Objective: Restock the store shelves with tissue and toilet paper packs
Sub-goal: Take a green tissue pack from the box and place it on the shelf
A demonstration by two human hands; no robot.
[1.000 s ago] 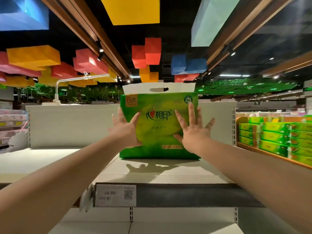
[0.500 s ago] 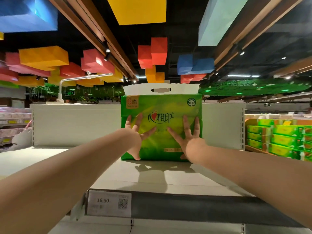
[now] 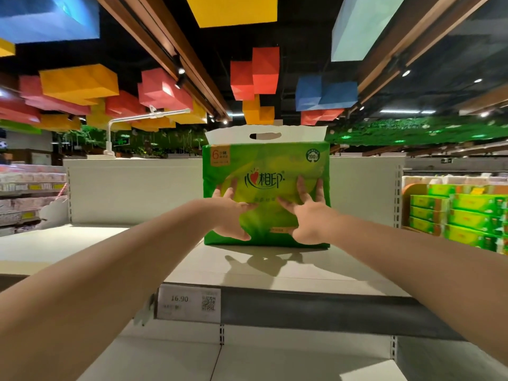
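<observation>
1. The wide off-white metal shelf fills the middle of the frame from left to right. Its flat board carries only one product. The white back panel stands behind it.
2. The soft green plastic pack of tissue stands upright in the centre of the frame, on the back part of the board and close to the back panel. Whether it touches the panel cannot be told. Its white handle flap with a cut-out slot rises above the panel top.
3. At the right edge of the frame, an orange-sided shelf unit holds stacked green boxed packs, in several rows one on another.
4. The left hand and the right hand are a little apart. Both lie flat on the front face of the pack, with spread and mostly straight fingers. They press it; they do not grip it.
5. The white paper price label reading 16.90 sits on the dark front rail, in the lower centre.
6. Risk, as a judgement: the pack is tall and soft. If the hands push high or unevenly, it could tip backward or turn crooked. If one hand leaves too fast, it could lean forward and fall off the board.
</observation>
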